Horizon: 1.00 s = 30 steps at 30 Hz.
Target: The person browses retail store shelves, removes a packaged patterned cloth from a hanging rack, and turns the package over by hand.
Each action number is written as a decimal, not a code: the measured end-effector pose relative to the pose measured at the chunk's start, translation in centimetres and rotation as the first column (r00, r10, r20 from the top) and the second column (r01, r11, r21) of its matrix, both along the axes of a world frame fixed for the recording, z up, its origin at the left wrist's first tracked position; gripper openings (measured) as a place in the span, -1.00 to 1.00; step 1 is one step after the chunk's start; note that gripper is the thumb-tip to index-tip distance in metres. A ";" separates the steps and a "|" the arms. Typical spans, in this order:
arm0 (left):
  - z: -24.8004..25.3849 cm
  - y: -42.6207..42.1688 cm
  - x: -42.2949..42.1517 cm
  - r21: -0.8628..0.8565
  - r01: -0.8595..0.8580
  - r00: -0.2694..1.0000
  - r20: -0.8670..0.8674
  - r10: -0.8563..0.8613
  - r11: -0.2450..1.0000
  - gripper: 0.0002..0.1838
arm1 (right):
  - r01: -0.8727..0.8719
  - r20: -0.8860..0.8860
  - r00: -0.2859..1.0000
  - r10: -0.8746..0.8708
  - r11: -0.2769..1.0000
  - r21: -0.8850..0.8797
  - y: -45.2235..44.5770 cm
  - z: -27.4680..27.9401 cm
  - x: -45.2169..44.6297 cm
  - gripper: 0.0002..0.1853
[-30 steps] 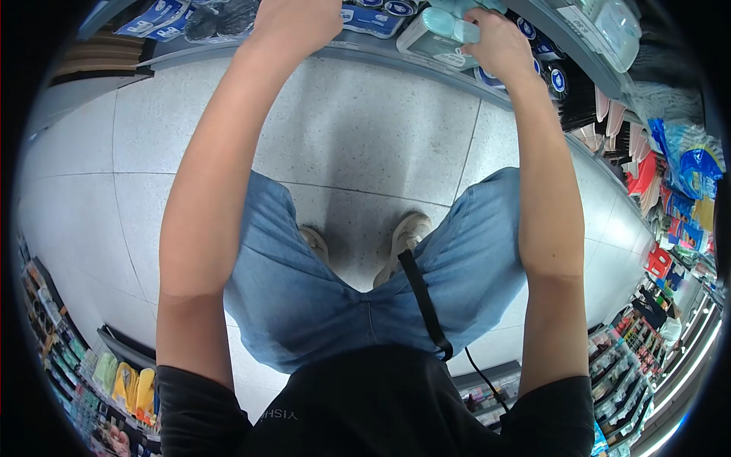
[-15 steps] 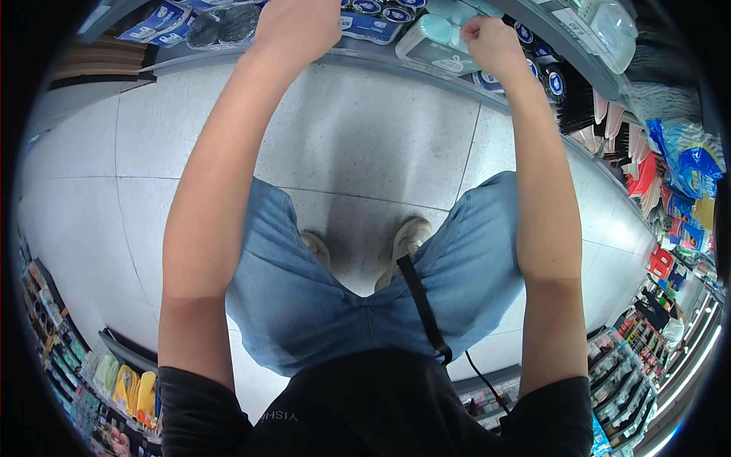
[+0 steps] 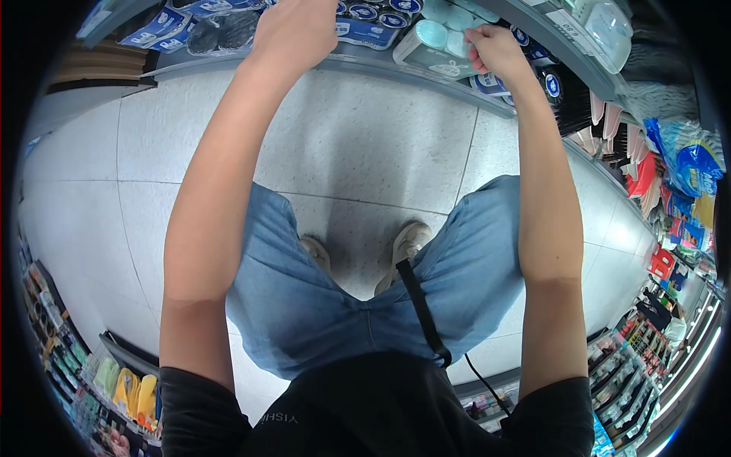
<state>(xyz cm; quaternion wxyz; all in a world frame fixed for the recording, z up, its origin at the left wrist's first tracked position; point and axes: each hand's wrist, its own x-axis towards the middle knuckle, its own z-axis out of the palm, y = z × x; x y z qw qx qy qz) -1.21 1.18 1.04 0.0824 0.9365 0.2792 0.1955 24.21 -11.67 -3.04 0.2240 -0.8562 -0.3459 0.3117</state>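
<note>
On the low shelf at the top of the view sits a wrapped pack of mint-green rolls [image 3: 436,62] with a pale printed side. My right hand [image 3: 496,52] is at the right end of this pack, its fingers curled in and pinching the wrapping. My left hand [image 3: 295,32] reaches over the shelf edge between a pack of black rolls [image 3: 221,34] and a blue pack of rolls [image 3: 369,33]. Its fingertips lie hidden behind the hand and past the frame's top, so what they touch does not show.
A shelf edge [image 3: 358,59] runs along the top, and an upper shelf rail [image 3: 567,42] slants down at the right. Brushes and dustpans [image 3: 613,126] and blue packets [image 3: 689,160] hang at the right. Grey tiled floor [image 3: 365,129] lies below, with goods racks [image 3: 620,381] behind me.
My right hand has shifted slightly down, its fingers lower on the end of the mint-green pack. My left hand has moved very slightly left. The packs stay almost in place.
</note>
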 end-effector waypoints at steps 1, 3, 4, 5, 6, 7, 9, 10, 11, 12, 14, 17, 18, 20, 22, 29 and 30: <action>0.0 0.0 0.0 0.000 -0.003 1.000 -0.008 0.003 1.000 -0.46 | 0.004 -0.011 1.000 -0.004 1.000 0.011 0.0 -0.1 0.1 -0.71; -0.2 0.1 0.0 0.003 -0.009 1.000 -0.017 0.009 1.000 -0.45 | 0.000 0.004 1.000 0.000 1.000 0.001 0.1 -0.2 0.1 -0.71; -0.2 0.1 0.0 0.005 -0.012 1.000 -0.022 0.012 1.000 -0.45 | -0.001 0.012 1.000 0.001 1.000 -0.005 0.2 -0.2 0.0 -0.71; -0.3 0.1 0.0 0.004 -0.010 1.000 -0.023 0.010 1.000 -0.45 | 0.003 0.010 1.000 -0.003 1.000 0.002 0.2 -0.3 -0.1 -0.71; -0.2 0.1 0.0 0.004 -0.008 1.000 -0.024 0.008 1.000 -0.45 | 0.008 0.008 1.000 -0.008 1.000 0.009 0.1 -0.2 -0.3 -0.72; -0.2 0.1 0.0 0.005 -0.006 1.000 -0.025 0.006 1.000 -0.45 | 0.012 0.006 1.000 -0.012 1.000 0.016 0.1 -0.1 -0.5 -0.72; -0.2 0.2 0.1 0.008 0.003 1.000 -0.017 -0.002 1.000 -0.45 | 0.019 0.011 1.000 -0.020 1.000 0.015 0.1 -0.1 -0.5 -0.71; -0.1 0.1 0.1 0.009 0.007 1.000 -0.012 -0.007 1.000 -0.44 | 0.023 0.013 1.000 -0.023 1.000 0.015 0.1 -0.1 -0.5 -0.71; -0.1 0.1 0.1 0.011 0.005 1.000 -0.016 -0.005 1.000 -0.44 | 0.021 0.027 0.999 -0.021 1.000 0.004 0.2 -0.1 -0.5 -0.71; -0.1 0.1 0.1 0.013 0.003 1.000 -0.020 -0.003 1.000 -0.44 | 0.018 0.041 0.999 -0.018 1.000 -0.008 0.2 -0.1 -0.4 -0.71; -0.2 0.1 0.1 0.017 0.004 1.000 -0.023 -0.003 1.000 -0.44 | 0.011 0.062 0.998 -0.010 1.000 -0.018 0.3 -0.1 -0.3 -0.71; -0.1 0.1 0.0 0.012 -0.003 1.000 -0.024 0.003 1.000 -0.44 | 0.008 0.067 0.998 -0.007 1.000 -0.019 0.3 -0.1 -0.4 -0.70; 0.2 -0.2 0.1 0.002 -0.014 1.000 -0.026 0.014 1.000 -0.44 | 0.013 0.060 0.998 -0.012 1.000 -0.023 0.3 0.1 -0.4 -0.69; 0.3 -0.3 0.1 -0.015 -0.019 1.000 -0.025 0.018 1.000 -0.44 | -0.004 0.100 0.995 0.007 1.000 -0.024 0.3 0.2 -0.5 -0.66; 0.0 0.1 0.1 -0.030 -0.008 1.000 -0.022 0.007 1.000 -0.45 | -0.051 0.194 0.979 0.055 0.998 -0.024 0.4 0.0 -0.6 -0.63; -0.1 0.1 0.0 -0.013 -0.005 1.000 -0.016 0.005 1.000 -0.44 | -0.090 0.244 0.966 0.086 0.996 0.004 0.6 -0.7 -1.0 -0.63; -0.2 0.2 0.0 -0.013 -0.008 1.000 -0.023 0.008 1.000 -0.44 | -0.078 0.210 0.975 0.078 0.997 -0.006 0.6 -0.3 -1.2 -0.63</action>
